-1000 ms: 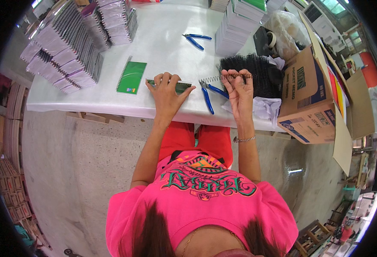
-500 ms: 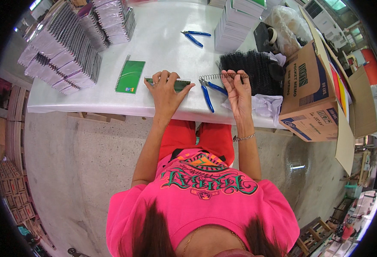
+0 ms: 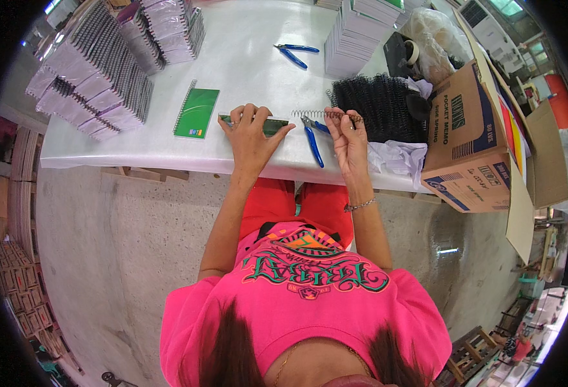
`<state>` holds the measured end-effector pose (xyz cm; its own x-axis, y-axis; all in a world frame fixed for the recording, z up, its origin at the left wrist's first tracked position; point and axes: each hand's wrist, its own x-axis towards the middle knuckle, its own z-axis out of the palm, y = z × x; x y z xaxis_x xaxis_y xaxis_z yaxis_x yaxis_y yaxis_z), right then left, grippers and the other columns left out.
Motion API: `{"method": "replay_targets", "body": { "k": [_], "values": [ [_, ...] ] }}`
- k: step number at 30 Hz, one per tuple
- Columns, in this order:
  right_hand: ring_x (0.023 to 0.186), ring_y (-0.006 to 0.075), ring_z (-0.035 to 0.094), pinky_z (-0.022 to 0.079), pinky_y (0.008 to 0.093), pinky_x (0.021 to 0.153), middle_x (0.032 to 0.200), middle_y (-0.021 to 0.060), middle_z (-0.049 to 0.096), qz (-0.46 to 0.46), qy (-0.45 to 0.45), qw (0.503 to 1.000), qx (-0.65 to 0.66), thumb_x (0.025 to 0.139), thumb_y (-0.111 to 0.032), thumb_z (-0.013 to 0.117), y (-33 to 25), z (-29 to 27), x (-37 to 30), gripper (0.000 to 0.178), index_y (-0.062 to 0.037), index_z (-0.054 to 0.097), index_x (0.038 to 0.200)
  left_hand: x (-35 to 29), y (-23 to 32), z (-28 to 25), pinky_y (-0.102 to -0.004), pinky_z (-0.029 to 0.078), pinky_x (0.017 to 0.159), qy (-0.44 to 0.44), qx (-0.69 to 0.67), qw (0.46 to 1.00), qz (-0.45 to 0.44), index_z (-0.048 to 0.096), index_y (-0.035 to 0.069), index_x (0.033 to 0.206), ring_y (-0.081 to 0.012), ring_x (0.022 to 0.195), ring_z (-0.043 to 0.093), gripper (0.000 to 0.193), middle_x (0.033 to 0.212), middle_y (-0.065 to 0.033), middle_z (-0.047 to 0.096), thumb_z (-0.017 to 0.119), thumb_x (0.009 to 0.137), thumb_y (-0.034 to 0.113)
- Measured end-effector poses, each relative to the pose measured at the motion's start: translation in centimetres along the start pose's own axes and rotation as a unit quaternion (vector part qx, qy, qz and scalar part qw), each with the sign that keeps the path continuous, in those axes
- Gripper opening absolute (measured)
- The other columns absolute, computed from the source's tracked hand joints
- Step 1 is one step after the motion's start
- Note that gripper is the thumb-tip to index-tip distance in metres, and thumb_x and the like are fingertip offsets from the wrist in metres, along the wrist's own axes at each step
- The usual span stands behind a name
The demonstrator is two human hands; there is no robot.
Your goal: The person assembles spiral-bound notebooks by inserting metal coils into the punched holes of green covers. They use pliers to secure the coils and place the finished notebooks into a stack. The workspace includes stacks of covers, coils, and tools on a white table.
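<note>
A thin wire spiral [image 3: 316, 114] lies stretched along the near part of the white tabletop [image 3: 245, 58], its right end pinched between the fingertips of the right hand [image 3: 348, 132], which is closed narrowly on it. The spiral's left end reaches toward a small green notebook [image 3: 268, 124] that lies flat near the tabletop's front edge; the left hand [image 3: 251, 132] rests on that notebook with fingers spread, pressing it down rather than gripping it. Between the two hands, just under the spiral, a pair of blue-handled pliers [image 3: 311, 138] lies on the tabletop with its handles pointing toward the person.

Left of the pressed notebook lies a finished green spiral notebook [image 3: 196, 113], apart from the hand. Just beyond the right hand sits a dark heap of black spirals [image 3: 380, 113], and beside it some crumpled white plastic [image 3: 397, 158]. A second pair of blue pliers [image 3: 295, 53] lies farther back. Fanned rows of bound notebooks [image 3: 97, 84] fill the far left corner, and a tall stack of notebooks [image 3: 355, 35] stands at the back right. An open cardboard box [image 3: 471, 148] leans at the right end of the tabletop. Below is a bare concrete floor [image 3: 103, 258].
</note>
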<state>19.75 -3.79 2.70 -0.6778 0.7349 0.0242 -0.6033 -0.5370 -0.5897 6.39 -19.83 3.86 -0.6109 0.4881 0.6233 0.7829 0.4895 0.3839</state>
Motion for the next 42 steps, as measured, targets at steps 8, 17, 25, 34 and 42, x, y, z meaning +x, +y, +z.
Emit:
{"method": "replay_targets", "body": {
  "k": [8, 17, 25, 34, 42],
  "values": [
    [0.115, 0.0367, 0.061, 0.053, 0.0448, 0.102, 0.112, 0.0203, 0.063, 0.019, -0.012, 1.000, -0.007, 0.096, 0.000, 0.058, 0.4, 0.3, -0.2, 0.017, -0.0033, 0.051, 0.111, -0.1, 0.1, -0.1, -0.0521, 0.030, 0.096, 0.000, 0.008, 1.000, -0.003, 0.064, 0.012, 0.087, -0.0272, 0.108, 0.048, 0.047, 0.095, -0.0020, 0.057, 0.083, 0.068, 0.051],
    [0.106, 0.0338, 0.066, 0.057, 0.0430, 0.098, 0.105, 0.0183, 0.064, 0.031, -0.003, 0.999, -0.018, 0.097, -0.003, 0.058, 0.4, 0.3, -0.4, 0.015, -0.0037, 0.050, 0.110, -0.1, 0.0, 0.0, -0.0524, 0.030, 0.096, 0.004, 0.009, 1.000, -0.001, 0.064, 0.012, 0.088, -0.0271, 0.109, 0.048, 0.048, 0.095, -0.0019, 0.057, 0.082, 0.068, 0.052],
    [0.100, 0.0306, 0.068, 0.059, 0.0404, 0.091, 0.102, 0.0164, 0.065, 0.025, 0.001, 0.998, -0.065, 0.097, -0.007, 0.060, 0.3, 1.0, -0.6, 0.014, -0.0034, 0.051, 0.107, 0.0, 0.0, -0.1, -0.0533, 0.029, 0.098, -0.002, -0.001, 1.000, -0.003, 0.064, 0.012, 0.088, -0.0273, 0.110, 0.048, 0.048, 0.096, -0.0021, 0.057, 0.082, 0.069, 0.052],
    [0.090, 0.0208, 0.070, 0.059, 0.0345, 0.084, 0.096, 0.0117, 0.069, 0.082, -0.058, 0.974, -0.203, 0.092, -0.006, 0.067, -2.8, 0.7, -2.3, 0.014, -0.0062, 0.056, 0.100, 0.2, -0.4, -0.3, -0.0594, 0.027, 0.099, -0.029, -0.009, 1.000, 0.003, 0.064, 0.012, 0.091, -0.0282, 0.110, 0.048, 0.048, 0.096, -0.0025, 0.057, 0.080, 0.069, 0.052],
    [0.090, 0.0139, 0.068, 0.055, 0.0278, 0.082, 0.103, 0.0107, 0.071, 0.109, -0.110, 0.911, -0.382, 0.086, -0.006, 0.074, -4.6, -0.1, -2.9, 0.021, -0.0028, 0.062, 0.103, 0.4, -1.1, -0.8, -0.0677, 0.026, 0.099, -0.070, -0.033, 0.997, 0.022, 0.063, 0.013, 0.091, -0.0266, 0.108, 0.048, 0.047, 0.097, -0.0014, 0.055, 0.076, 0.072, 0.054]
  ]
}}
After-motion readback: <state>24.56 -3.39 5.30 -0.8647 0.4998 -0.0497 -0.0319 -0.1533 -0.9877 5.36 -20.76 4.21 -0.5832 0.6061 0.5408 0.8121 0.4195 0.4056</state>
